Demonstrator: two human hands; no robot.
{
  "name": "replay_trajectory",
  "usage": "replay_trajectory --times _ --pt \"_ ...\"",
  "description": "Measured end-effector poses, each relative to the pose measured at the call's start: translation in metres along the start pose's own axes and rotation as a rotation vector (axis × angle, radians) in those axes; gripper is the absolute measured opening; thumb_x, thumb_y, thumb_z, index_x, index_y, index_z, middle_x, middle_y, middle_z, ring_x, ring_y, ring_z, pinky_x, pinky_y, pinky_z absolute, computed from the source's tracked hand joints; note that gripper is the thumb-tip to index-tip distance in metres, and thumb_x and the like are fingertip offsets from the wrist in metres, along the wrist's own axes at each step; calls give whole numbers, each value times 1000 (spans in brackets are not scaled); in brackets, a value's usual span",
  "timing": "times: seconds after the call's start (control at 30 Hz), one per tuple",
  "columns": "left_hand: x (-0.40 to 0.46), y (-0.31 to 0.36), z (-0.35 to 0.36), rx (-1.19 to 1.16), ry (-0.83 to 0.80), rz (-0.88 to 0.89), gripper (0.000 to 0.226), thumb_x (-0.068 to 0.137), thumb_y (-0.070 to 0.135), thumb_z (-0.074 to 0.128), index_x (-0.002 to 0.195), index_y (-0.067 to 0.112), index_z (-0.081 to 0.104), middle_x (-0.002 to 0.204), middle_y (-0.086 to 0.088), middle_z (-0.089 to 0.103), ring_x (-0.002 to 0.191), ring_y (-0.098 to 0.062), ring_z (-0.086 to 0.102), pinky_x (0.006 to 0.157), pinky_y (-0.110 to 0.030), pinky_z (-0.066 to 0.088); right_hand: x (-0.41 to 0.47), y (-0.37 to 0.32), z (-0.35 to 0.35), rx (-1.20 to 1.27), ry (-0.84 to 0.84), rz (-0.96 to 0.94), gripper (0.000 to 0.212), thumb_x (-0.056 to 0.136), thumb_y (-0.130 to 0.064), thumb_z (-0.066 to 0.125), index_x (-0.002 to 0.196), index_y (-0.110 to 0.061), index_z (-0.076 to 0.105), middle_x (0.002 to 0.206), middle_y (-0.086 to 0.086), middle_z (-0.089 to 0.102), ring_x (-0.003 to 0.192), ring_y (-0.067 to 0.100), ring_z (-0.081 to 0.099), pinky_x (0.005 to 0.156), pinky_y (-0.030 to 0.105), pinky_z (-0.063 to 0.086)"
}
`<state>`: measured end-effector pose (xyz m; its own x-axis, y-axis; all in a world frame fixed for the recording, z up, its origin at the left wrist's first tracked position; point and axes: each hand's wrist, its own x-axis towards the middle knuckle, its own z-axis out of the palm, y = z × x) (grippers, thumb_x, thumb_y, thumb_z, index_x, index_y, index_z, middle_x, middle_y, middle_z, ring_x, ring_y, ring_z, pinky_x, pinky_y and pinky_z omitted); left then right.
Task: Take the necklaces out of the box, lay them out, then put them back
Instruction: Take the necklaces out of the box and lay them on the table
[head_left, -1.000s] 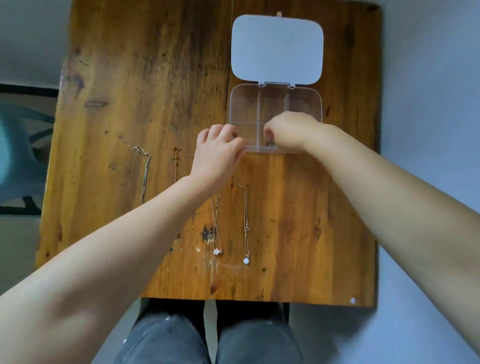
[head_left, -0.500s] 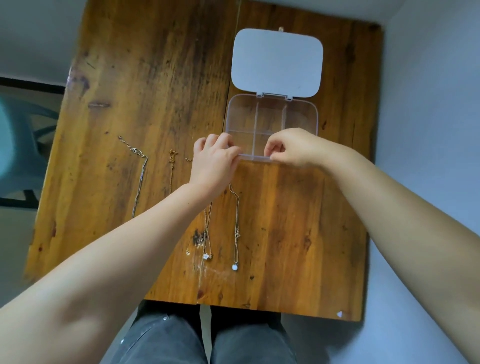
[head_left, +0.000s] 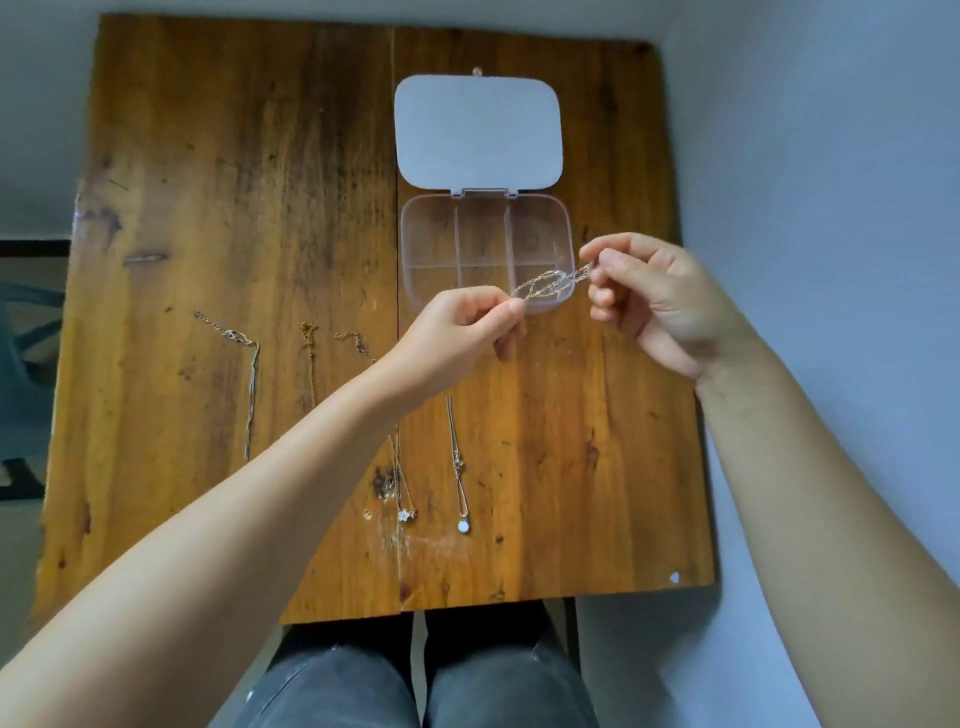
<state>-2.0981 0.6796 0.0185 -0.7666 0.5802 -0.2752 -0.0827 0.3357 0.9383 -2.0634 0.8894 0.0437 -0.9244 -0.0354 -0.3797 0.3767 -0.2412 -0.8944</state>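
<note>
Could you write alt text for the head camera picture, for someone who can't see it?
Two bare hands, left hand and right hand, stretch a thin chain between them above an open clear box on a wooden table. The box's white lid lies flipped back. Several necklaces lie in a row on the table, left of the box and nearer the person.

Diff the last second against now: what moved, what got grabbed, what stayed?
Both hands came up and away from the clear box. The left hand and right hand now pinch a silver chain stretched between them over the box's near right corner; earlier the fingers were down at the near compartments. Unchanged: lid open, the laid-out necklaces on the table.
</note>
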Motion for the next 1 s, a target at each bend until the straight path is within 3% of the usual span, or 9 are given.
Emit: replay_trajectory --times 0.07,0.1,0.2,0.37,0.53,0.67,0.77,0.83,1.0 --pt "-7 -10 -6 -56 -42 -66 34 95 34 47 75 14 65 64 3 64 65 -25 55 70 -40 49 -12 10 -9 173 67 14 18 90 -12 53 88 -16 70 67 -5 62 57 7 55 53 19 47" --pt "-10 -15 -7 -86 -65 -89 33 95 32 47 75 14 66 64 3 64 66 -23 57 72 -41 50 -18 17 -11 210 99 20 18 90 -12 53 87 -16 71 67 -5 62 57 7 55 52 19 47" --pt "-18 -25 -2 -229 -171 -176 32 98 22 45 80 17 71 68 2 69 68 -13 63 70 -24 52 -34 40 -9 244 244 54 18 89 -13 55 87 -18 71 67 -5 63 57 7 58 50 18 48" --pt "-26 -30 6 -389 -228 -240 31 98 20 44 84 14 70 72 -3 68 69 -18 59 73 -27 54 -53 66 5 292 458 82 19 93 -6 52 93 -15 69 72 -3 69 65 8 64 54 20 51" --pt "-24 -39 -4 -365 -148 -334 29 97 23 47 84 13 71 67 -2 68 64 -15 58 66 -26 54 -65 72 7 360 626 63 22 93 -3 52 95 -16 69 81 1 73 70 8 68 58 18 52" --pt "-26 -52 -15 -390 -173 -455 29 96 17 49 81 13 73 60 0 62 60 -14 52 65 -27 54 -69 71 -2 391 721 54 20 93 -2 52 98 -13 68 87 4 71 67 8 67 58 17 51" --pt "-31 -55 -17 -554 -240 -518 28 98 13 43 91 8 70 71 -4 70 65 -14 62 67 -27 56 -65 69 -8 294 729 68 20 94 -3 52 100 -15 67 95 6 71 72 8 69 59 17 52" --pt "-34 -54 -13 -725 -268 -547 28 99 11 39 102 4 66 89 -9 74 80 -18 70 73 -29 58 -60 70 -8 160 673 113 20 94 -4 52 103 -16 66 102 8 71 79 11 71 63 19 54" --pt "-36 -46 6 -967 -287 -534 32 100 9 30 120 4 55 118 -13 67 108 -23 64 90 -34 53 -48 83 14 -226 530 262 26 95 -5 51 117 -15 58 118 9 62 93 18 69 76 33 58"
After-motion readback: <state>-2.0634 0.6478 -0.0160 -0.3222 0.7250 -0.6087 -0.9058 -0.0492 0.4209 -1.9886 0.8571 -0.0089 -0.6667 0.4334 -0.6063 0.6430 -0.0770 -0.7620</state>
